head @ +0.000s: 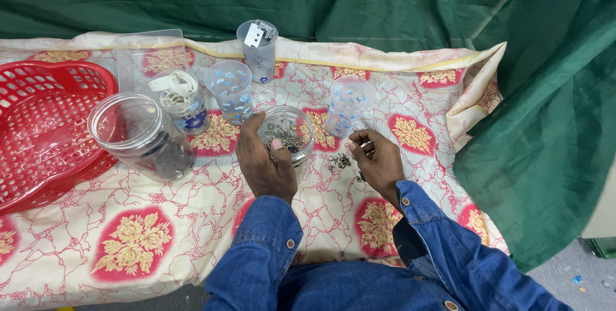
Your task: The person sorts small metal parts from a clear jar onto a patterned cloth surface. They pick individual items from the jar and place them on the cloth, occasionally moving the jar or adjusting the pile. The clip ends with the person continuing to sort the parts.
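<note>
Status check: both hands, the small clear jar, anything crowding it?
Left hand grips small clear plastic jar of metal bits. Right hand pinches a small metal piece, loose bits beside it. Patterned clear cups close behind.

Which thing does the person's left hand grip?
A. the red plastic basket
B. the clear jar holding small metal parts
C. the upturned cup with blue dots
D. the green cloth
B: the left hand wraps the side of the clear jar with small metal parts inside, while the red basket lies apart at the far left.
</note>
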